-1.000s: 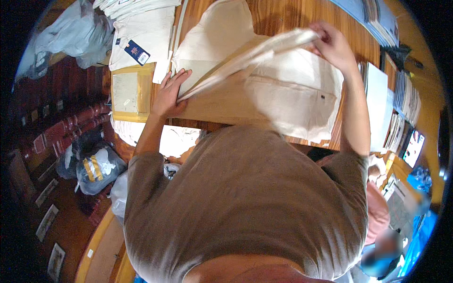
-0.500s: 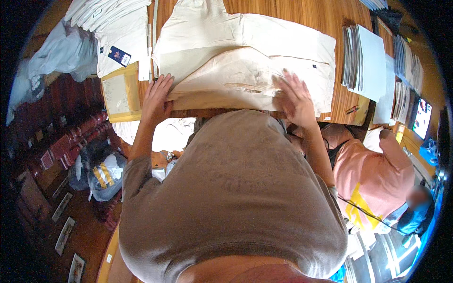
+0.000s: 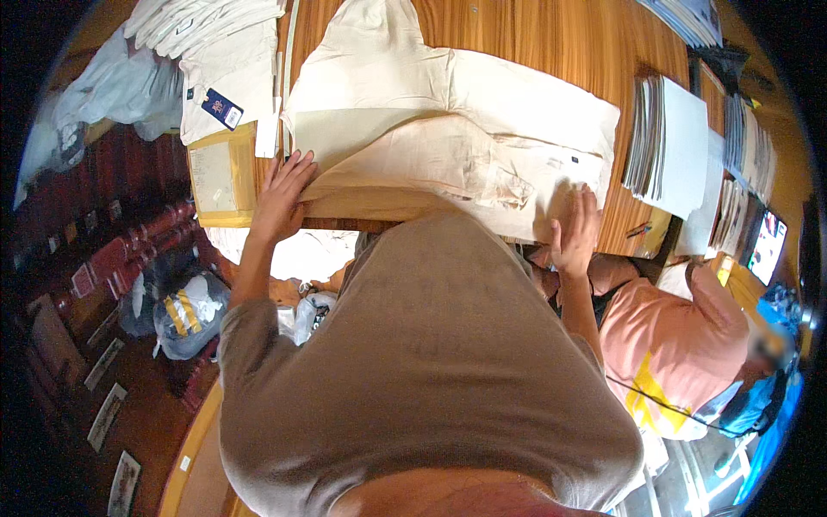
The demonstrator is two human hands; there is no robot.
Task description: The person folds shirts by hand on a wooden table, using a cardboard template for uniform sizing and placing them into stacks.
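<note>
A cream cloth garment (image 3: 525, 90), looking like a shirt, lies partly folded across the table in front of me. One sleeve-like part (image 3: 370, 43) points away toward the far side, and the near layer is loose and wrinkled. My left hand (image 3: 286, 191) rests at the garment's near left corner, fingers stretched out over the edge. At the near right corner, my right hand (image 3: 575, 233) lies on the cloth with its fingers extended and its thumb apart. A small dark label (image 3: 575, 159) shows on the cloth just beyond the right fingertips.
A pile of cream garments (image 3: 202, 30) with a dark hang tag (image 3: 222, 109) is at the far left, beside a yellow-taped packet (image 3: 215, 181). Stacked pale sheets (image 3: 668, 146) stand on the right. A person in pink (image 3: 672, 336) sits close on my right.
My right hand has slid right and nearer to me, to the garment's near right corner. The wrinkled near layer has shifted a little. My left hand stays at the left edge.
</note>
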